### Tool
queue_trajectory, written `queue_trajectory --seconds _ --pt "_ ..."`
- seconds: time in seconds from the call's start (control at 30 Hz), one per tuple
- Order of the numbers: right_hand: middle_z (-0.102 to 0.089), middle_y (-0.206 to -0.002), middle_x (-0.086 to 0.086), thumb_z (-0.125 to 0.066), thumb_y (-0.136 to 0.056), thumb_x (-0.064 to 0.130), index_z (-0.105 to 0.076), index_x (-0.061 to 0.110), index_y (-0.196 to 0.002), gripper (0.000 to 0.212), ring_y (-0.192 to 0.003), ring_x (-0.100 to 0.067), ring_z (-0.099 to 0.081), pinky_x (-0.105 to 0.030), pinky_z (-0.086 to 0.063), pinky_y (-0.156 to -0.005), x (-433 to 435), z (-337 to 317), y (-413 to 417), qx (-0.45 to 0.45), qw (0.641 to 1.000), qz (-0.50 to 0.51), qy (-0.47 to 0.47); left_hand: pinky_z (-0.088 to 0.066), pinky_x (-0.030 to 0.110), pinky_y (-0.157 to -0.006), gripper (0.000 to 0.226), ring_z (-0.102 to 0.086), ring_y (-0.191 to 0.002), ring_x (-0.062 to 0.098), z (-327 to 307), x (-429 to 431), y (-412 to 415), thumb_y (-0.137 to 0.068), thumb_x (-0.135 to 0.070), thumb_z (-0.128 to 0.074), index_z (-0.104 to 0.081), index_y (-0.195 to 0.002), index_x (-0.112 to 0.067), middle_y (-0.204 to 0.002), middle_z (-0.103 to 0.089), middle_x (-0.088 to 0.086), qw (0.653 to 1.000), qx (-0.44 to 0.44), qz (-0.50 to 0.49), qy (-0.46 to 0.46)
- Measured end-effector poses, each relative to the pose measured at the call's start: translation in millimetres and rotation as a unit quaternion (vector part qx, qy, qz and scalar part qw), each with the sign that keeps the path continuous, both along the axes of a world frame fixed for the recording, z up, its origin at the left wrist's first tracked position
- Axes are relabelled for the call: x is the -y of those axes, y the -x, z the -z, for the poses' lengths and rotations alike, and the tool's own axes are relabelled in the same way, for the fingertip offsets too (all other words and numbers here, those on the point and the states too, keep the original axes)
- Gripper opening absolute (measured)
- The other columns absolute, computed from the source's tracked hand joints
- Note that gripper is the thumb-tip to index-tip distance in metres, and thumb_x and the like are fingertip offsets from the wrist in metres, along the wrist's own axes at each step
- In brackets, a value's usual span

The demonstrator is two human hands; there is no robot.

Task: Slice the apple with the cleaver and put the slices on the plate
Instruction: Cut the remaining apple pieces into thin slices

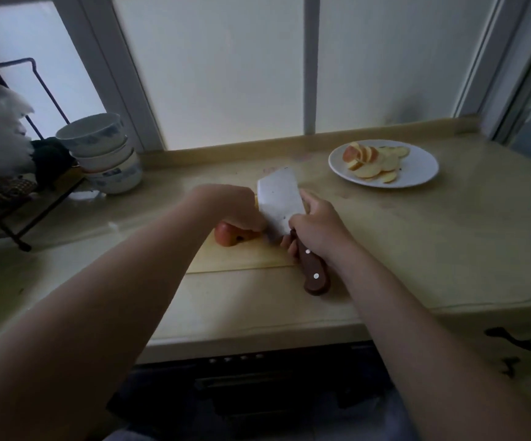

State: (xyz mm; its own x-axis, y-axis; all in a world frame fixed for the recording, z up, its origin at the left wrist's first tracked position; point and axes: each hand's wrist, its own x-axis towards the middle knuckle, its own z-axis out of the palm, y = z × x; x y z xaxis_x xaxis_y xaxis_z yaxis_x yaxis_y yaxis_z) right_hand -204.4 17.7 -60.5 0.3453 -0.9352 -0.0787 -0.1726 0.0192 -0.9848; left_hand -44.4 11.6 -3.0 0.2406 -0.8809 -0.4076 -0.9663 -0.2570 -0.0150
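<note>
A red apple piece [230, 237] lies on a pale wooden cutting board [241, 259] at the counter's middle. My left hand [229, 206] presses down on top of the apple and hides most of it. My right hand [316, 230] grips the cleaver [278, 202] by its brown wooden handle, the wide steel blade standing upright right beside my left fingers, its edge down at the apple. A white plate [417, 170] sits at the back right, apart from the board, holding several apple slices [374, 162].
Stacked blue-and-white bowls [103, 154] stand at the back left beside a black wire rack [12, 214]. A frosted window runs behind the counter. The counter's front edge lies just below the board, with dark drawers underneath.
</note>
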Motion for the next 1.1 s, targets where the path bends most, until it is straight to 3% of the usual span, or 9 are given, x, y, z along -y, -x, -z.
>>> queue_trajectory --seconds 0.07,0.17,0.23,0.3,0.37,0.43,0.6,0.83,1.1 --pt "-0.067 -0.058 -0.006 -0.034 -0.085 -0.005 -0.062 0.026 -0.126 0.058 -0.042 -0.021 -0.058 -0.029 -0.049 -0.046 -1 -1 1 0.001 1.000 -0.010 0.005 -0.042 0.027 -0.052 0.026 -0.051 -0.061 0.016 -2 3 7 -0.094 -0.040 -0.060 -0.052 -0.082 -0.019 -0.077 -0.052 0.001 0.999 -0.004 -0.013 -0.033" --pt "-0.068 -0.066 -0.008 -0.032 -0.087 -0.004 -0.061 0.028 -0.122 0.057 -0.046 -0.021 -0.058 -0.030 -0.050 -0.049 -2 -2 0 0.006 1.000 -0.023 -0.008 -0.042 0.022 -0.043 0.033 -0.046 -0.053 0.016 -1 3 12 -0.093 -0.039 -0.062 -0.041 -0.074 -0.023 -0.073 -0.045 0.001 0.997 -0.041 -0.040 -0.059" --pt "-0.069 -0.065 -0.006 -0.031 -0.088 -0.004 -0.062 0.024 -0.125 0.056 -0.047 -0.022 -0.059 -0.029 -0.049 -0.047 -1 -2 0 0.011 0.999 -0.033 -0.016 -0.032 0.017 -0.033 0.040 -0.042 -0.035 0.013 2 4 12 -0.092 -0.035 -0.064 -0.034 -0.068 -0.023 -0.057 -0.044 0.000 0.993 -0.070 -0.069 -0.064" --pt "-0.067 -0.056 -0.002 -0.031 -0.089 -0.004 -0.062 0.020 -0.125 0.054 -0.045 -0.021 -0.059 -0.027 -0.048 -0.044 -1 -2 0 0.009 0.999 -0.041 -0.018 -0.028 0.017 -0.033 0.035 -0.039 -0.030 0.012 4 1 13 -0.087 -0.034 -0.066 -0.038 -0.070 -0.020 -0.041 -0.043 -0.004 0.993 -0.058 -0.088 -0.052" --pt "-0.067 -0.057 -0.005 -0.031 -0.090 -0.003 -0.062 0.019 -0.126 0.052 -0.045 -0.021 -0.059 -0.026 -0.047 -0.043 -1 -2 1 0.010 0.999 -0.045 -0.020 -0.035 0.019 -0.041 0.036 -0.047 -0.044 0.014 7 -1 12 -0.077 -0.041 -0.068 -0.049 -0.091 -0.015 -0.054 -0.051 -0.004 0.993 -0.039 -0.104 -0.028" --pt "-0.067 -0.060 -0.009 -0.030 -0.088 -0.004 -0.060 0.020 -0.127 0.055 -0.043 -0.021 -0.058 -0.026 -0.047 -0.042 0 -2 1 0.017 0.998 -0.048 -0.028 -0.042 0.027 -0.056 0.064 -0.055 -0.063 0.017 9 -4 8 -0.073 -0.054 -0.065 -0.043 -0.118 -0.013 -0.077 -0.058 0.000 0.996 0.006 -0.091 -0.001" --pt "-0.066 -0.072 -0.017 -0.029 -0.088 -0.007 -0.059 0.020 -0.131 0.058 -0.039 -0.018 -0.057 -0.024 -0.046 -0.040 -3 -4 0 0.024 0.998 -0.053 -0.027 -0.048 0.046 -0.089 0.077 -0.052 -0.089 0.026 19 -4 0 -0.074 -0.070 -0.046 -0.035 -0.136 -0.023 -0.113 -0.049 0.007 0.993 0.012 -0.108 0.045" --pt "-0.066 -0.077 -0.017 -0.029 -0.089 -0.006 -0.059 0.024 -0.130 0.058 -0.039 -0.018 -0.057 -0.025 -0.046 -0.040 -4 -4 -1 0.020 0.998 -0.056 -0.026 -0.040 0.047 -0.091 0.067 -0.044 -0.107 0.034 25 -5 -4 -0.082 -0.067 -0.042 -0.036 -0.132 -0.023 -0.122 -0.039 0.007 0.992 0.004 -0.113 0.056" --pt "-0.068 -0.074 -0.021 -0.030 -0.088 -0.006 -0.058 0.032 -0.122 0.058 -0.042 -0.021 -0.058 -0.028 -0.049 -0.044 -3 -3 0 0.019 0.998 -0.050 -0.025 -0.037 0.043 -0.082 0.067 -0.050 -0.087 0.024 30 -4 -10 -0.088 -0.066 -0.038 -0.037 -0.135 -0.019 -0.118 -0.039 0.007 0.993 0.008 -0.089 0.072"
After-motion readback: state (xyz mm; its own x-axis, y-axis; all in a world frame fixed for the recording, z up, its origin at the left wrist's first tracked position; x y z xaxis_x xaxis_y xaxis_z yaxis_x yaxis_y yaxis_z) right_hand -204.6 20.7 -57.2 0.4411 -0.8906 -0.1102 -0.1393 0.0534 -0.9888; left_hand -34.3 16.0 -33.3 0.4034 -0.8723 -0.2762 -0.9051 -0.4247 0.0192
